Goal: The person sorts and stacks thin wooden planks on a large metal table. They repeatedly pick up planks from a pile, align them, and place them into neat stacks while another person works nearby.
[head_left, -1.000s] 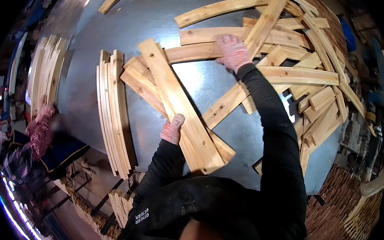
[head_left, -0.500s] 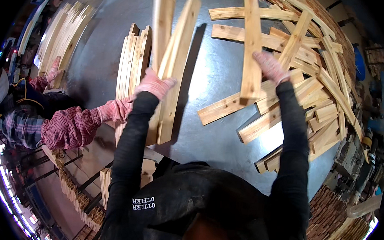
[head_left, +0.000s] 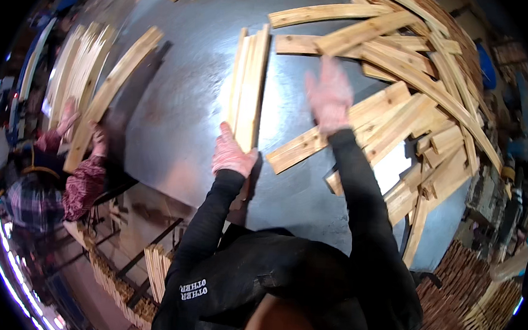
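My left hand (head_left: 233,153), in a pink glove, is wrapped round the near end of a narrow bundle of pale wooden slats (head_left: 248,91). The slats lie side by side on the grey metal table (head_left: 183,99), pointing away from me. My right hand (head_left: 330,97), gloved alike and slightly blurred, is open with its fingers apart. Nothing shows in it. Its fingertips are close to the end of a knotty slat (head_left: 369,32) on top of the loose pile, and another slat (head_left: 301,150) lies beside its wrist.
Loose slats (head_left: 426,78) lie crisscrossed across the table's right side. At the left, a co-worker's gloved hands (head_left: 98,140) handle a slat (head_left: 114,95) beside an upright row (head_left: 79,75). More stacked wood (head_left: 449,303) stands low at the right, and slats (head_left: 157,267) below the table's front edge.
My right hand has let go of a slat and moved left and nearer, fingers spread. The slats at my left hand now sit close together. The co-worker's arm has drawn back left, with a slat.
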`<state>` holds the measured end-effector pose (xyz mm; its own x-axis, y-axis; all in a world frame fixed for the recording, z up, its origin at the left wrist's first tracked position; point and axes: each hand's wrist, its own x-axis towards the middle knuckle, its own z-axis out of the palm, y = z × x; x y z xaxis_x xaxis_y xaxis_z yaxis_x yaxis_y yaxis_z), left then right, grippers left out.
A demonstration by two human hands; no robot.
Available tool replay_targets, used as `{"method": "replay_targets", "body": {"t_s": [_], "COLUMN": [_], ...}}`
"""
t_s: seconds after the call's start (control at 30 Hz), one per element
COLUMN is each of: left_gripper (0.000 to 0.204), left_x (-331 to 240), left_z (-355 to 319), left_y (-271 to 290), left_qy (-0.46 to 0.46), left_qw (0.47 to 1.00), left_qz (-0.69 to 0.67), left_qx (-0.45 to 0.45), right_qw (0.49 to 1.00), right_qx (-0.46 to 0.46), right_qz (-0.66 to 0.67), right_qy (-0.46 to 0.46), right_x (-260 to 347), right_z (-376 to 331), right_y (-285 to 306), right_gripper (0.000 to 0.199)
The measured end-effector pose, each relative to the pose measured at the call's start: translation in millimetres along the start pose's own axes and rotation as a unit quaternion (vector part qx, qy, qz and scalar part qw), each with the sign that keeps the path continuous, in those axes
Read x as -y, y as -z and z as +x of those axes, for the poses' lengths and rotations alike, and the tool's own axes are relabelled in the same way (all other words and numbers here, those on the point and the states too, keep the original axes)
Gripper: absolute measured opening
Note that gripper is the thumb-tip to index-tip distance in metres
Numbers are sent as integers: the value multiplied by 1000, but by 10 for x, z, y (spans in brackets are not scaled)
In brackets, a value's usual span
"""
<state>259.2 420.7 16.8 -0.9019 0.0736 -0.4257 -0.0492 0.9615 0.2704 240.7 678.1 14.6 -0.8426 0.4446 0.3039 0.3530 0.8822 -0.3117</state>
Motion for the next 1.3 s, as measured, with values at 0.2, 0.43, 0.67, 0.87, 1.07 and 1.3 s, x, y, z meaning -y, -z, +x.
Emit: {"method": "replay_targets", "body": {"t_s": [0.2, 0.43, 0.67, 0.87, 1.07, 1.3], "left_gripper": [100, 109, 70, 49, 40, 47], "left_x": [781, 2007, 709, -451, 70, 366], "left_z": [19, 168, 112, -138, -220, -712], "left_y": [79, 544, -144, -417, 201, 857], "left_qy": [-102, 46, -217, -10, -48, -128], "left_qw": [984, 994, 898, 715, 864, 801], "left_qz": [-25, 59, -380, -649, -476, -567], "left_qx": [-144, -80, -47, 261, 154, -141], "right_qw": [964, 938, 894, 871, 837, 948], "right_qx": [138, 223, 408, 393, 405, 129], "right_qz": [-224, -254, 177, 70, -118, 188], "right_qy": [41, 77, -51, 288, 348, 220], "right_x": [-1359, -2191, -653, -522, -1160, -721], "right_z": [1138, 952, 569, -121, -188, 535], "right_y": [240, 273, 760, 432, 447, 943], "right_gripper": [110, 66, 55, 96, 94, 59]}}
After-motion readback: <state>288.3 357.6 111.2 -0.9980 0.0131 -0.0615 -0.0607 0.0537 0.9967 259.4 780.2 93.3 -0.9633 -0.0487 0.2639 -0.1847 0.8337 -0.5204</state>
